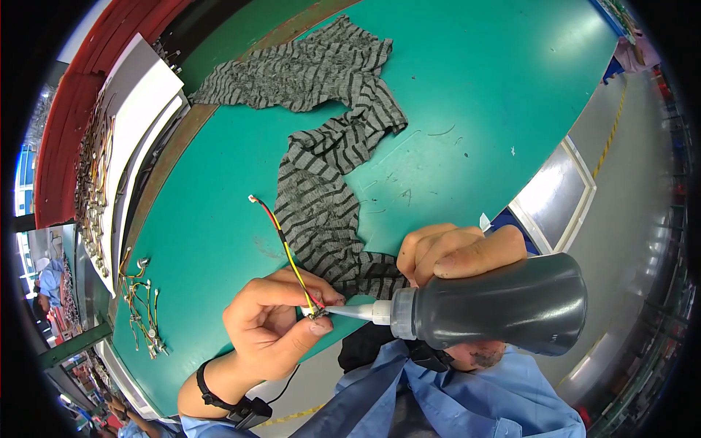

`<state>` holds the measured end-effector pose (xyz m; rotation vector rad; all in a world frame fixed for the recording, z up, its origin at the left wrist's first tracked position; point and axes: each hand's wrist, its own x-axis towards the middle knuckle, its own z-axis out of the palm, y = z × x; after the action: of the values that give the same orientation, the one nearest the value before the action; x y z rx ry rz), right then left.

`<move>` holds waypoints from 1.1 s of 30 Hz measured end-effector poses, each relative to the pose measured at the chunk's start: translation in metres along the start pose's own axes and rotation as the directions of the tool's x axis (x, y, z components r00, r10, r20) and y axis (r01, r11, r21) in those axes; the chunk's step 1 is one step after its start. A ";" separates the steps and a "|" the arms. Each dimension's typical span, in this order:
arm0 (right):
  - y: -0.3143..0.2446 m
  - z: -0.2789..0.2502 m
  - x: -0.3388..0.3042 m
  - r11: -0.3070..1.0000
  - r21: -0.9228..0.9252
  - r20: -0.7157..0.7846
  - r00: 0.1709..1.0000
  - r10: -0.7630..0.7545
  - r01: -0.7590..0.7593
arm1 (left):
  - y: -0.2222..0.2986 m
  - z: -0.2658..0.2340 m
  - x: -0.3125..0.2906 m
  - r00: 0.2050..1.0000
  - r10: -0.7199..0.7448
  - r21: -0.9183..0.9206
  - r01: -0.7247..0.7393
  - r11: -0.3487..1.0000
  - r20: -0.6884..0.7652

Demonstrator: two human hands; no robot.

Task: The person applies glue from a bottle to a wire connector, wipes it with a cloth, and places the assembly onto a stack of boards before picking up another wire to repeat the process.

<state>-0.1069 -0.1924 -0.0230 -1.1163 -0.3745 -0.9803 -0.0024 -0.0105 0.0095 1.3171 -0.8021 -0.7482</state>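
Between the thumb and fingers of my left hand (274, 321) is a small wired part (315, 312), pinched at its body. Its red, yellow and black wires (281, 237) rise away to a small white connector (253, 198). My right hand (464, 252) is wrapped round a dark squeeze bottle (504, 303) that lies tilted on its side. The bottle's narrow nozzle tip (347, 310) points left and meets the wired part, or nearly so. Whether any fluid comes out is too small to tell. A black strap (208, 387) circles my left wrist.
A grey striped cloth (314, 197) lies crumpled across the green tabletop (475, 109). Several loose wired parts (146, 314) rest near the table's left edge. Beyond them stands a white board (142, 95) beside more wired parts (95, 190). A white-framed panel (555, 193) is past the right edge.
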 end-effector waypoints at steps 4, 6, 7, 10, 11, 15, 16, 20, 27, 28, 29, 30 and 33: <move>0.002 0.004 -0.003 1.000 0.007 -0.066 0.997 -0.026 0.027 | 0.000 0.001 -0.001 1.000 -0.010 -0.018 0.010 1.000 -0.013; 0.003 0.006 -0.004 1.000 0.002 -0.085 0.996 -0.028 0.028 | 0.000 0.001 -0.001 1.000 -0.013 -0.017 0.013 1.000 -0.014; 0.003 0.006 -0.005 1.000 -0.003 -0.102 0.994 -0.029 0.028 | 0.000 0.001 -0.001 1.000 -0.015 -0.018 0.015 1.000 -0.017; 0.003 0.006 -0.005 0.999 -0.012 -0.117 0.993 -0.033 0.032 | -0.002 -0.003 0.000 1.000 0.014 -0.038 -0.013 0.999 0.022; 0.003 0.006 -0.004 0.999 -0.014 -0.115 0.993 -0.036 0.035 | -0.004 -0.007 0.000 0.997 0.045 -0.058 -0.041 0.997 0.062; 0.004 0.010 -0.006 0.999 -0.022 -0.156 0.986 -0.051 0.048 | 0.002 0.001 0.000 1.000 -0.007 -0.056 0.009 0.998 0.024; 0.004 0.010 -0.006 0.998 -0.026 -0.178 0.982 -0.056 0.053 | 0.003 0.003 -0.001 0.999 -0.049 -0.046 0.048 0.998 -0.016; 0.002 0.007 -0.005 0.999 -0.021 -0.121 0.992 -0.043 0.041 | 0.004 0.005 -0.001 0.998 -0.067 -0.074 0.065 0.995 -0.018; -0.011 0.005 -0.007 0.996 0.043 -0.143 0.986 0.086 -0.081 | 0.002 -0.001 -0.001 0.999 -0.040 -0.058 0.042 0.997 0.024; -0.013 0.006 -0.007 0.993 0.057 -0.183 0.976 0.114 -0.106 | 0.002 -0.002 -0.001 0.999 -0.034 -0.046 0.036 0.998 0.042; -0.013 0.008 -0.007 0.993 0.061 -0.181 0.977 0.114 -0.104 | 0.002 -0.001 -0.001 0.999 -0.032 -0.042 0.034 0.999 0.039; -0.011 0.011 -0.006 0.995 0.038 -0.267 0.958 0.101 -0.094 | 0.002 0.001 -0.001 0.998 -0.046 -0.065 0.048 0.997 0.030; -0.009 0.014 -0.002 0.997 -0.009 -0.427 0.902 0.068 -0.079 | 0.002 0.004 0.003 0.998 -0.068 -0.109 0.069 0.992 0.008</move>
<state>-0.1128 -0.1803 -0.0131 -0.8988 0.0365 -1.1318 -0.0042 -0.0146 0.0117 1.2505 -0.7120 -0.8379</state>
